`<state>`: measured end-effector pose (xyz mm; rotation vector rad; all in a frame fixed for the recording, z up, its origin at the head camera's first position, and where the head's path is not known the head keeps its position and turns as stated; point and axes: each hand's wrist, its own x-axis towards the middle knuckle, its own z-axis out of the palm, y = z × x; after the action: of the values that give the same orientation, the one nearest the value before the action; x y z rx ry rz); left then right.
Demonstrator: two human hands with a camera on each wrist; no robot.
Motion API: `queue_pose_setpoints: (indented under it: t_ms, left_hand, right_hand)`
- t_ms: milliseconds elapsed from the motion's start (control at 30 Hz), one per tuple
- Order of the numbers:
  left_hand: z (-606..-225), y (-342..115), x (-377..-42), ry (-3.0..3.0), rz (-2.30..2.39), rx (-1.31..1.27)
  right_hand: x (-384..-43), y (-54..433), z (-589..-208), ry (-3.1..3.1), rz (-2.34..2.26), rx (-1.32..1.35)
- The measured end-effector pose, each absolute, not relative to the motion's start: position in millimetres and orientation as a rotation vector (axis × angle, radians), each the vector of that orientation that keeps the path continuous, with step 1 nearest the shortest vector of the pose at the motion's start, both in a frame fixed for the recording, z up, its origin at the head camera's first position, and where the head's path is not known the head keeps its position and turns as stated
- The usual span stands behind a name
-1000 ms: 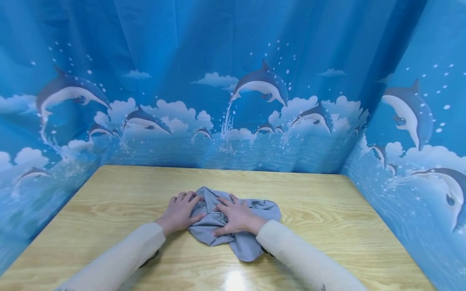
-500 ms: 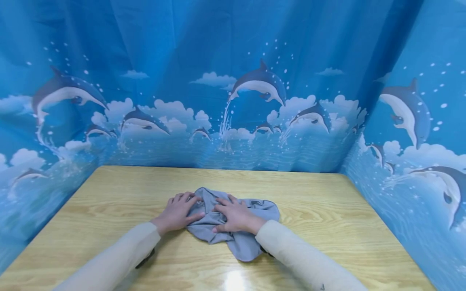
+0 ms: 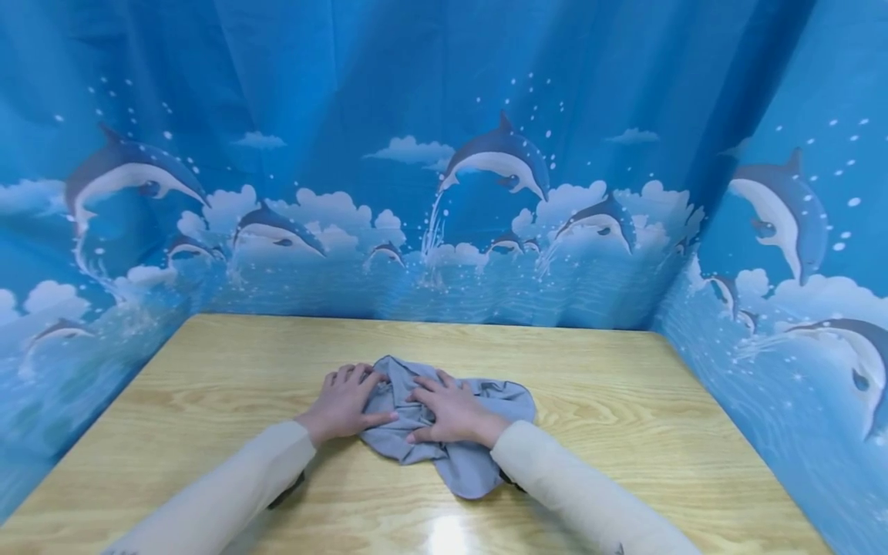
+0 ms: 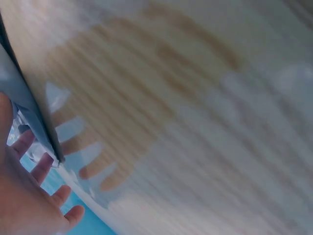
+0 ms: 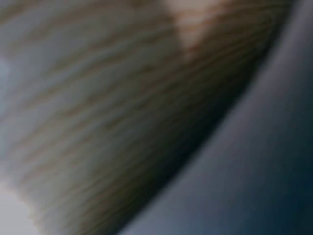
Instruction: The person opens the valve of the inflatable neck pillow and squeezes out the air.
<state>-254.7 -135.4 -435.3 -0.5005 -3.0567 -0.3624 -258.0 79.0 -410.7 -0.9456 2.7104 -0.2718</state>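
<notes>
A crumpled piece of grey cloth [image 3: 468, 469] with thin dark edging lies in folds on the wooden table; its exact kind is hidden by the folds. My left hand [image 3: 344, 402] rests on its left side, fingers spread and thumb lying across the fabric. On the middle of the cloth lies my right hand [image 3: 454, 415], fingers also spread. In the left wrist view, the left hand [image 4: 29, 196] touches the cloth's edge [image 4: 22, 83] with its fingers apart. The right wrist view is blurred: a grey-blue expanse, apparently the cloth [image 5: 254, 171], fills its lower right.
The wood-grain table [image 3: 229, 370] extends around the cloth, with a bright glare spot near its front. Blue curtains [image 3: 388, 77] printed with dolphins enclose the back and both sides.
The left hand has shifted slightly, its thumb now reaching a little further right over the cloth. The right hand and the cloth look nearly unchanged.
</notes>
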Motion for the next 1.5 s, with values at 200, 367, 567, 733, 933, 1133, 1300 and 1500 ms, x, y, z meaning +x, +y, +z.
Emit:
queue_pose_setpoints:
  t_ms: [200,367,567,733,933,1133,1300,1500]
  left_hand:
    - [-436.7,-131.5,-254.7,-3.038,-0.287,-0.491]
    - [-436.5,-130.2,-253.7,-3.001,-0.225,-0.494]
    - [-437.1,-131.1,-254.9,-3.005,-0.243,-0.491]
    - [-438.7,-132.4,-257.7,-3.034,-0.350,-0.462]
    - [-433.6,-135.0,-254.8,-3.081,-0.493,-0.465]
    - [-426.3,-138.5,-250.0,-3.106,-0.488,-0.551]
    - [-424.9,-138.4,-247.7,-3.104,-0.418,-0.610]
    - [-430.3,-136.5,-248.8,-3.046,-0.289,-0.661]
  right_hand:
    - [-257.0,81.9,-409.2,2.753,-0.309,-0.943]
    - [-256.0,84.9,-409.4,2.804,-0.304,-0.848]
    - [-255.8,87.0,-408.1,2.782,-0.255,-0.815]
    - [-258.4,87.0,-408.2,2.753,-0.230,-0.837]
    - [-259.8,84.7,-411.0,2.743,-0.171,-0.842]
    - [-257.5,83.0,-411.9,2.750,-0.158,-0.824]
    - [-257.3,82.9,-413.8,2.755,-0.161,-0.818]
    - [-257.9,84.0,-413.7,2.758,-0.167,-0.827]
